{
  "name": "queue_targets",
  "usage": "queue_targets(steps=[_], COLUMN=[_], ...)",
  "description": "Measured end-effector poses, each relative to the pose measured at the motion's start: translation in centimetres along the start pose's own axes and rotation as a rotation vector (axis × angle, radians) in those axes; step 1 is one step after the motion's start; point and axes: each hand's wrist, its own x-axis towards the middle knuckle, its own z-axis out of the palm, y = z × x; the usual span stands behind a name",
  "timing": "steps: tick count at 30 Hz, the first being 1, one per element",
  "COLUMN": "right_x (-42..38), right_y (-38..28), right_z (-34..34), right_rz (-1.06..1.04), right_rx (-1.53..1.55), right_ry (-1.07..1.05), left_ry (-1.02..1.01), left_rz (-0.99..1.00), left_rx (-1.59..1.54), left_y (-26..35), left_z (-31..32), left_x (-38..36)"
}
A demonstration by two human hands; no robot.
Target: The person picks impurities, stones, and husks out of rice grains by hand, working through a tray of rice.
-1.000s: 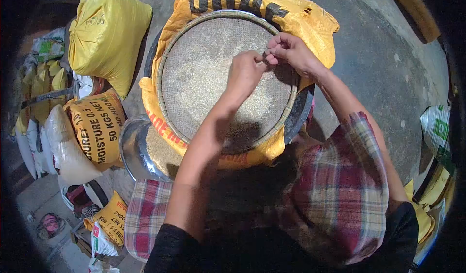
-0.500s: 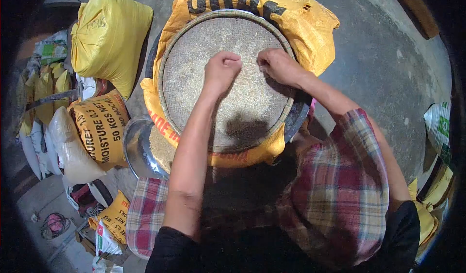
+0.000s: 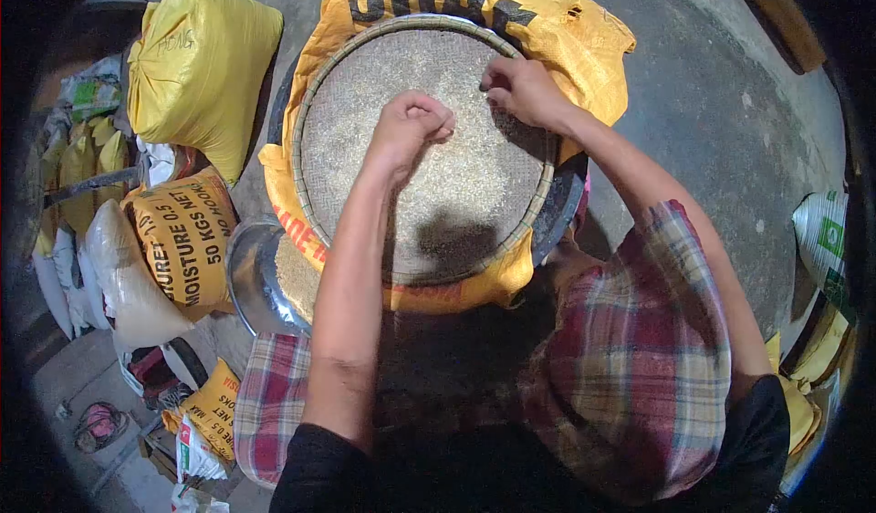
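A round woven tray [image 3: 365, 70] with a bound rim holds a thin spread of pale grain [image 3: 456, 180]. My left hand [image 3: 412, 130] is over the tray's middle, its fingers curled together; whatever they may hold is hidden. Near the upper right rim is my right hand [image 3: 522, 91], with its thumb and forefinger slightly apart and nothing visible between them. Under the tray lies an orange sack [image 3: 584, 66] with black lettering, draped over a dark round container [image 3: 558, 204].
At the left stand a full yellow sack [image 3: 201, 66], a printed orange sack [image 3: 187, 239] and a metal basin [image 3: 251, 271] with grain. A white and green sack [image 3: 826, 235] is at the far right. Plaid cloth [image 3: 639, 349] covers my knees.
My right hand has moved up a little towards the rim, and its thumb and forefinger have parted. My left hand has shifted slightly and turned, its fingers still curled.
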Motion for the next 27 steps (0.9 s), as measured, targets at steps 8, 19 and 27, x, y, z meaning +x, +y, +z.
queue_targets(steps=[8,19,27], right_x=[0.2,-2.0,-0.7], right_y=[0.6,-0.3,0.4], right_z=[1.8,0.8,-0.6], right_rz=[-0.170,-0.180,-0.146], right_rx=[-0.195,-0.162,-0.168], right_ry=[-0.142,-0.286,-0.077], left_ry=[0.101,0.092,0.167], left_rz=[0.252,0.119,0.376], left_rx=[0.684,1.052,1.127], left_y=[-0.1,0.9,-1.5], left_z=[1.3,1.7,3.0], left_x=[0.4,-0.2,3.1])
